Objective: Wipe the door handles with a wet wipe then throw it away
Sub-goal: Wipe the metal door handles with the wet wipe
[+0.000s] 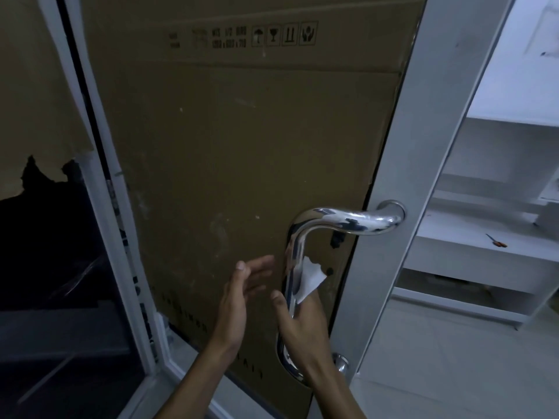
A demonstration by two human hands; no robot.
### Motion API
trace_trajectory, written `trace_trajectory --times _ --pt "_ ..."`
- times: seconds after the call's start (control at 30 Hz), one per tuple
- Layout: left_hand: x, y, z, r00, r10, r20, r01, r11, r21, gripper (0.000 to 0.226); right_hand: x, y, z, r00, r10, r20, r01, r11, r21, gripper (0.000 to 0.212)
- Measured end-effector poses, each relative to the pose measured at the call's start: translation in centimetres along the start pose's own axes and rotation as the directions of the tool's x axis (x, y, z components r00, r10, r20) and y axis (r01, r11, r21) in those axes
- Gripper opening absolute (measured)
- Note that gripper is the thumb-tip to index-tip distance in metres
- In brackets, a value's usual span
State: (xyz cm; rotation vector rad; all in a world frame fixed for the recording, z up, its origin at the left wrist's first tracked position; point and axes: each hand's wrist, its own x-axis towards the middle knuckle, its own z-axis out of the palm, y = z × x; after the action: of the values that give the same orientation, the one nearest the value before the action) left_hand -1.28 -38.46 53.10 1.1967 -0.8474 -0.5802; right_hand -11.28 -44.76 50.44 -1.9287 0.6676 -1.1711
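Head view, dim light. Door (390, 189) has a grey metal frame; its panel is covered with brown cardboard (236, 164) printed with handling symbols near the top.

Door handle (298, 258): polished chrome bar, fixed to the frame at upper right, bending left and then running down to a second mount low on the frame.

Right hand (298, 325): wrapped around the vertical run of the handle, thumb on the left side of the bar, fingers behind it and hidden. It holds the wet wipe (310, 281) against the bar; a white crumpled corner of the wipe sticks out above the hand, to the right of the bar. Grip is closed on bar and wipe together.

Left hand (242, 293): open, fingers extended and slightly spread, palm facing right, empty. It is just left of the handle, not touching it; contact with the cardboard cannot be judged.

Right of the door: white shelves (484, 258), with a small orange-handled tool (496, 240) lying on one; kind unclear. Pale tiled floor (438, 358) below.
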Motion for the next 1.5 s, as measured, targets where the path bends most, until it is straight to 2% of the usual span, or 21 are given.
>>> trace_trajectory --times 0.07,0.17,0.23,0.3,0.37,0.47,0.57,0.67,0.73,0.87,0.97,1.07,1.17,1.27,1.37,1.5 --pt "0.1 -0.1 0.0 1.0 0.008 -0.007 -0.009 1.0 -0.009 0.051 1.2 -1.5 -0.4 1.0 -0.003 0.006 0.003 0.996 0.093 0.058" --pt "0.2 0.1 0.2 1.0 0.022 -0.002 -0.022 1.0 -0.019 0.051 3.3 -4.5 -1.5 1.0 -0.018 0.003 0.017 0.976 0.216 0.036" --pt "0.3 0.2 0.2 0.999 0.032 0.001 -0.032 0.999 -0.025 0.052 4.2 -5.2 -2.3 0.998 0.001 0.062 -0.018 0.964 0.264 0.03" --pt "0.3 0.2 0.2 0.999 0.038 -0.02 -0.038 0.999 -0.024 0.052 4.3 -4.5 -2.8 0.981 0.049 0.187 -0.092 0.969 0.228 0.032" --pt "0.3 0.0 0.2 0.998 0.037 -0.053 -0.039 0.999 -0.023 0.05 3.8 -2.8 -2.9 0.949 0.119 0.293 -0.177 0.967 0.181 0.022" --pt "0.4 -0.3 0.1 0.997 0.023 -0.069 -0.023 1.0 0.004 0.047 2.4 -0.5 -2.8 0.913 0.175 0.369 -0.243 0.959 0.147 0.016" --pt "0.6 -0.6 -0.2 0.997 -0.009 -0.08 0.012 1.0 0.027 0.046 0.6 1.3 -2.3 0.9 0.204 0.385 -0.261 0.96 0.103 0.029" --pt "1.0 -0.8 -0.5 0.996 -0.036 -0.084 0.039 0.999 0.032 0.046 -1.9 3.0 -0.5 0.958 0.176 0.226 -0.186 0.982 0.023 0.053" --pt "1.1 -0.8 -0.4 0.996 -0.049 -0.08 0.052 0.998 0.041 0.046 -3.5 4.0 1.0 0.983 0.146 0.112 -0.143 0.989 -0.038 0.06" --pt "1.1 -0.5 0.0 0.997 -0.042 -0.068 0.045 0.998 0.046 0.043 -4.2 3.8 2.8 0.988 0.152 0.032 -0.147 0.982 -0.12 0.093" --pt "1.1 0.0 0.2 0.999 -0.017 -0.031 0.019 0.999 0.043 0.041 -2.6 2.2 2.8 0.999 0.027 -0.026 -0.032 0.976 -0.215 0.093" --pt "1.0 0.9 0.4 1.0 0.01 -0.002 -0.01 0.999 0.032 0.041 -0.4 0.7 2.7 0.99 -0.128 -0.06 0.1 0.933 -0.345 0.084" --pt "0.6 1.8 0.8 0.995 0.1 -0.011 -0.1 0.995 0.031 0.035 1.1 0.3 2.6 0.972 -0.214 -0.1 0.149 0.884 -0.443 0.076" --pt "0.2 2.2 0.8 0.974 0.212 -0.078 -0.207 0.976 0.064 0.032 1.9 -0.6 2.6 0.923 -0.285 -0.258 0.146 0.88 -0.452 0.078" --pt "0.0 2.3 0.5 0.958 0.277 -0.073 -0.269 0.958 0.104 0.03 2.2 -1.2 2.3 0.834 -0.448 -0.322 0.187 0.779 -0.599 0.077" --pt "0.0 2.5 0.5 0.951 0.306 -0.039 -0.302 0.949 0.091 0.039 2.8 -2.5 0.6 0.765 -0.598 -0.239 0.203 0.576 -0.792 0.055"
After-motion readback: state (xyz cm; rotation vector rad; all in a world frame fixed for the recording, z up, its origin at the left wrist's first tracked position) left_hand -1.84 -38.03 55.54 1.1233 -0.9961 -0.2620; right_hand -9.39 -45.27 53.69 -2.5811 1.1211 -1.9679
